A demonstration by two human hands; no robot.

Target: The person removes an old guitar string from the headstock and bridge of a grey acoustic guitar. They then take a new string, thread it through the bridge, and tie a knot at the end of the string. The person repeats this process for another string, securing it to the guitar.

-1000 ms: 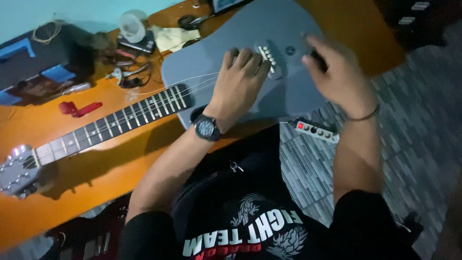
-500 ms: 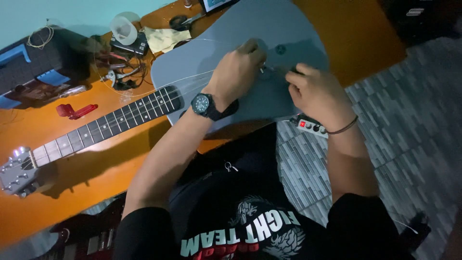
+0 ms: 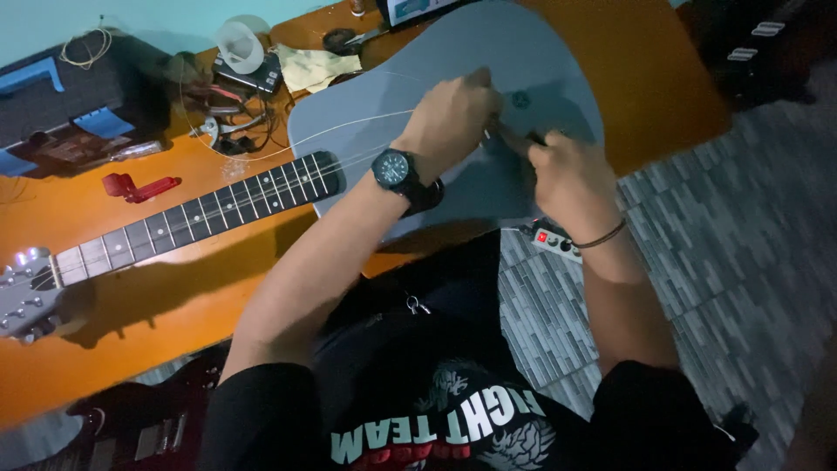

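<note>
Guitar [image 3: 453,70] flat under both hands; left hand [image 3: 449,118], right hand [image 3: 558,166] curled closed, grip contents unclear.

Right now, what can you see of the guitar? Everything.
The guitar lies flat on the orange table, grey matte body to the right, dark fretted neck running left to a silvery headstock at the frame edge. Thin strings arc loose over the body. The left hand rests on the body near its middle; the right hand is beside it, fingers on the body too. A small dark knob sits near them.
</note>
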